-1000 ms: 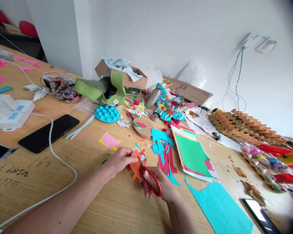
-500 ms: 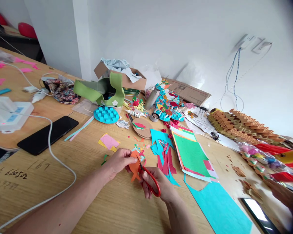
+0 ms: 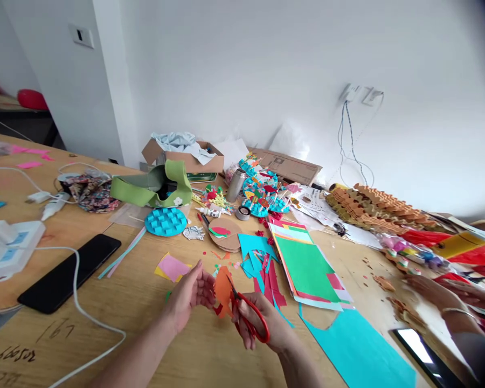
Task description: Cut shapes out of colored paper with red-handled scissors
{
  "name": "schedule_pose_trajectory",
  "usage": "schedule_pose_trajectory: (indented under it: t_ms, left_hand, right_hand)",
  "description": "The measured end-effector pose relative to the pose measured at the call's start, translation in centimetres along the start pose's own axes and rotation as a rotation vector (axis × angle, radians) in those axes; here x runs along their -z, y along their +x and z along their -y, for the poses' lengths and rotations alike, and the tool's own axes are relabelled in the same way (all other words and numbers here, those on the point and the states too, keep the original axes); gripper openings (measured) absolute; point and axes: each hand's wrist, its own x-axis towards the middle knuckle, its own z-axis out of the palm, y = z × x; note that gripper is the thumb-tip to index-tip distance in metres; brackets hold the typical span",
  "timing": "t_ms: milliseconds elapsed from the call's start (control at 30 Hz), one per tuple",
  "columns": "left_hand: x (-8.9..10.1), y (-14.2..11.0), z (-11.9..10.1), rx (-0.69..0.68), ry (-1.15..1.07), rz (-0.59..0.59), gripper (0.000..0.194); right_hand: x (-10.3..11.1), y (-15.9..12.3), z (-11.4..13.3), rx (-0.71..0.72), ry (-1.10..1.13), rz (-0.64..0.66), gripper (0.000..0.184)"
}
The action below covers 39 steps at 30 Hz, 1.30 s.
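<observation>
My right hand is wrapped round a pair of red-handled scissors, with the blades pointing up and to the left. An orange paper cut-out stands at the blades, its lower part near my right fingers; what exactly supports it cannot be made out. A small dark red piece shows at its lower left edge. My left hand is open just left of the cut-out, fingers stretched and slightly curled, gripping nothing. Behind my left hand lie pink and yellow paper pieces.
Coloured sheets, a large blue sheet and red scraps lie to the right. A cardboard disc and woven blue disc are behind. Left are a black phone and white cable. Another person's hands are far right.
My left hand has let go of the orange cut-out and opened, moving slightly left. The scissors remain in my right hand. The view has tilted up, and another person's hands show more at right.
</observation>
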Motion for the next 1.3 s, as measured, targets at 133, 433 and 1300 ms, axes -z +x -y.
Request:
schedule_pose_trajectory:
  t_ms: [133, 433, 1300]
  left_hand:
    - [-1.1, -0.2, -0.4, -0.038, -0.099, -0.087, 0.061]
    - [-4.8, 0.0, -9.2, -0.508, -0.224, -0.188, 0.047]
    - [-6.2, 0.0, -10.5, -0.587, -0.013, -0.045, 0.038]
  right_hand:
    - [0.8, 0.0, 2.4, 0.010, -0.028, 0.064, 0.063]
    - [2.5, 2.2, 9.5, 0.227, -0.004, 0.112, 0.060]
    - [2.9, 5.5, 9.4, 0.167, -0.115, 0.127, 0.075]
